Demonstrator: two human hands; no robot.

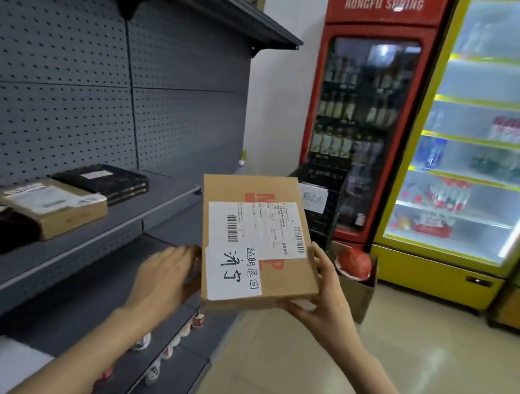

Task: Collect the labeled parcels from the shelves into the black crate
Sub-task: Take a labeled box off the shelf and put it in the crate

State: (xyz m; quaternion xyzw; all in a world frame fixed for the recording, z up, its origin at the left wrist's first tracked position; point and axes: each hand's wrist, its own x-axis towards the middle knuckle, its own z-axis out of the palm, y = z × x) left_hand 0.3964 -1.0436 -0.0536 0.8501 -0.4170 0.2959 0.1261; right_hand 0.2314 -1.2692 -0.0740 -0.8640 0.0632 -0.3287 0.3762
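You hold the brown labeled parcel point(259, 240) up in front of the shelf point(136, 209), right hand point(321, 299) pinching its corner and left hand point(167, 274) curled on its edge, likely to read its label before the black crate point(323, 189).

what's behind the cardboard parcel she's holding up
Behind the cardboard parcel, a black crate with a white paper sign stands before the red fridge. The parcel covers the crate's lower left.

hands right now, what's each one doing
Left hand: grips the left edge of the cardboard parcel.
Right hand: grips the parcel's lower right corner.
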